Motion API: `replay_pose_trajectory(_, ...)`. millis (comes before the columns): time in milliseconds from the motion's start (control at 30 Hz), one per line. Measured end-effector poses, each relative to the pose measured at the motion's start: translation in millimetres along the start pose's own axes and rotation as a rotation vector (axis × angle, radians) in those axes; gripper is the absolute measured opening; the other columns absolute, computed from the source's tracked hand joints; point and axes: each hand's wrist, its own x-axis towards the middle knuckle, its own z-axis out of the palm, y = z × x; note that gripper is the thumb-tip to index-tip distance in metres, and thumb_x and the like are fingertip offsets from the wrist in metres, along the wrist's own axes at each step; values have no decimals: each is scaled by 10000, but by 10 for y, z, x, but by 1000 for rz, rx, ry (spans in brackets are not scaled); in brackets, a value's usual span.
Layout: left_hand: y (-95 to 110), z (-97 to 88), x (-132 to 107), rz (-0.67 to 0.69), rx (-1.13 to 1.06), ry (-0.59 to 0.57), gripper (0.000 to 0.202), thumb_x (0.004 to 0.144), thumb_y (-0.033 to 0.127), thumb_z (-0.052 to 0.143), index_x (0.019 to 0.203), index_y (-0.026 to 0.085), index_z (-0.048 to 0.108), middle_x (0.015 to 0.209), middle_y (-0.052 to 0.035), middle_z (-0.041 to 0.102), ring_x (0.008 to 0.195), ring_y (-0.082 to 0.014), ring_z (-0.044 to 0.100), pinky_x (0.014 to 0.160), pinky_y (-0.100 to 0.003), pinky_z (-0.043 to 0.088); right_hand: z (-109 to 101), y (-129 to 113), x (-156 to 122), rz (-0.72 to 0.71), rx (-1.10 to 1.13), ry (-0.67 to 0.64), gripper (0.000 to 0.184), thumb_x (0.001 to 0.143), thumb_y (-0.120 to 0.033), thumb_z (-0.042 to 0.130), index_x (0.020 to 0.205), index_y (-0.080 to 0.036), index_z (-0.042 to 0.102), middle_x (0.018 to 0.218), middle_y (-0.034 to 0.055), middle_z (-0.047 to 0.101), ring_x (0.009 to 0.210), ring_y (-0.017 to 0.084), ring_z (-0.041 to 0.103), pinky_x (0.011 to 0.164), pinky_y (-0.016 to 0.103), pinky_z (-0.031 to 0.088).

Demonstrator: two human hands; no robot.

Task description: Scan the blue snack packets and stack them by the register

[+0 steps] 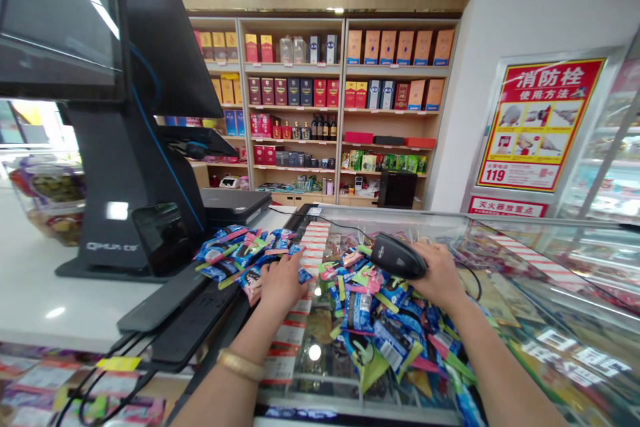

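Note:
My right hand [440, 273] is closed around a black handheld barcode scanner [397, 255], pointing left and down over a heap of small blue, green and pink snack packets [380, 320] on the glass counter [530, 260]. My left hand [281, 282], with a gold bracelet on the wrist, rests palm down, fingers curled over a second pile of blue packets [237, 255] next to the keyboard. What the left fingers hold, if anything, is hidden.
A black checkout terminal with two screens [125, 147] stands at left on a white counter [35, 293]. A black keyboard [185, 320] and cables lie in front of it. Shelves of boxed goods and bottles [320, 107] fill the back wall. A red fire-hydrant poster [540, 123] hangs at right.

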Motion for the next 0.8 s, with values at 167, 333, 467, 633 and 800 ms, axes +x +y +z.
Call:
replay_pose_trajectory(167,8,136,117,174,-435,248,623,668,277,705,1248,201,489,1205,-105,594,1115,-268,579,941,-383,457,-4,4,-1,23,18,-10,349,659,-200,557,993,-216,658,909,41,705,844,213,626,755,328,355)
replay_pose_trajectory(333,52,131,145,235,-543,355,553,634,216,719,1148,185,518,1123,-87,582,1078,-254,573,956,-406,464,-17,-13,9,8,28,0,348,664,-210,557,998,-207,656,903,49,705,847,218,623,744,324,350)
replay_pose_trajectory(467,109,45,88,264,-551,352,499,647,183,712,1121,196,555,1185,-92,490,1101,-235,543,1001,-391,439,-55,-72,24,-7,60,-33,275,664,-208,552,921,-201,652,887,56,698,835,217,614,756,332,339)
replay_pose_trajectory(633,187,23,37,296,-604,280,540,683,194,702,1198,238,546,1203,-79,462,1055,-219,566,934,-372,489,-99,-171,51,-30,81,-102,225,691,-208,551,895,-211,644,845,39,685,807,196,607,762,330,318)
replay_pose_trajectory(800,266,46,-1,400,-625,243,567,686,138,663,1232,218,535,1174,-82,473,1112,-220,538,971,-348,467,-122,-231,74,-58,78,-151,205,695,-195,556,880,-211,642,821,30,676,779,178,598,752,323,292)
